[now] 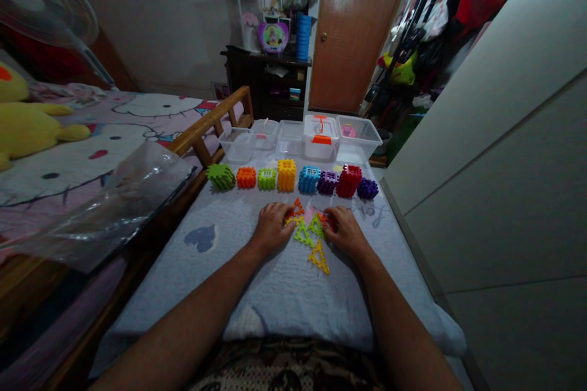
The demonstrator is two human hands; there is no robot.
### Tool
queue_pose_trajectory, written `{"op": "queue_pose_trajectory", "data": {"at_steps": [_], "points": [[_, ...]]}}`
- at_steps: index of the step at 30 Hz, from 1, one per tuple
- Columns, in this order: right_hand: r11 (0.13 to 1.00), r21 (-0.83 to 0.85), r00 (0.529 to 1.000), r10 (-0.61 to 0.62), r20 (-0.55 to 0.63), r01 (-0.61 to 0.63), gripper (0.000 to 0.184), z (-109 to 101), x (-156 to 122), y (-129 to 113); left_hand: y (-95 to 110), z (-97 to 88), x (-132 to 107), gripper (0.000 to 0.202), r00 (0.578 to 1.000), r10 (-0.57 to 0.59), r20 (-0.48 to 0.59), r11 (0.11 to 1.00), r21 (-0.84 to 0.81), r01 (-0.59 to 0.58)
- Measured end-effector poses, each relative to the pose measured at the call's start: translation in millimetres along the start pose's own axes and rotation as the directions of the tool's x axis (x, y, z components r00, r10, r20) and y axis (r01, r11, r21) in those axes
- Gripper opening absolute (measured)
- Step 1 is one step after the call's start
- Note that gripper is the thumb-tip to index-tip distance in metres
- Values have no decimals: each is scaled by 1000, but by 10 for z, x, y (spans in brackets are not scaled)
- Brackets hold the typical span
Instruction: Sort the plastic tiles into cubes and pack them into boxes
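Flat triangular plastic pieces point(308, 229) in orange, green, pink and yellow lie joined together on a pale blue mat point(275, 281). My left hand point(271, 226) rests on their left side, its fingers curled onto the orange and yellow pieces. From the right, my right hand point(345, 230) pinches the orange and green pieces. A yellow triangle point(319, 256) sticks out towards me, untouched. Behind the hands runs a row of built cubes, from a green one point(221, 176) to a purple one point(367, 189).
Clear plastic boxes point(300, 136), one with an orange latch, stand behind the cubes. A wooden bed rail point(206, 128) and a crumpled clear bag point(114, 201) lie to the left. A white wall point(495, 165) closes the right side. A brown door point(353, 30) is behind.
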State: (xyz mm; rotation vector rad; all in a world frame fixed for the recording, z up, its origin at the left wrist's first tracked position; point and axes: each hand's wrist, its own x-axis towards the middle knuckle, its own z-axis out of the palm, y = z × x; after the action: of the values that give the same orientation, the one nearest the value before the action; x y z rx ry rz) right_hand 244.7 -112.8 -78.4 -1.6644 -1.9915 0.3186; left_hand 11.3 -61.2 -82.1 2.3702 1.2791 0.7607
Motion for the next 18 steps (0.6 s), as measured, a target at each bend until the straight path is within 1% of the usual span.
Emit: {"op": "queue_pose_trajectory", "data": {"at_steps": [4,7,9,12,15,18], "points": [[999,33,997,-23,-72,26,36,13,5,23,32,-34,1,22,1000,-8,22,999,-33,8],[1000,-28,991,3,-136,-6,40,11,-15,67,45,-44,1,22,1000,-26,7,998,-60,27],[995,-91,991,28,-134,-41,40,1,-36,92,44,-41,0,22,999,-37,-5,997,-70,36],[986,-149,995,60,-81,-71,32,-19,-55,104,41,-36,-3,22,999,-50,-16,997,-60,49],[987,-134,995,83,-54,-90,26,-34,-45,87,53,-42,-7,21,998,-58,-20,998,-13,58],[990,-81,990,107,-93,-114,26,-36,-24,62,74,-59,-11,20,998,-59,-29,998,31,60]]}}
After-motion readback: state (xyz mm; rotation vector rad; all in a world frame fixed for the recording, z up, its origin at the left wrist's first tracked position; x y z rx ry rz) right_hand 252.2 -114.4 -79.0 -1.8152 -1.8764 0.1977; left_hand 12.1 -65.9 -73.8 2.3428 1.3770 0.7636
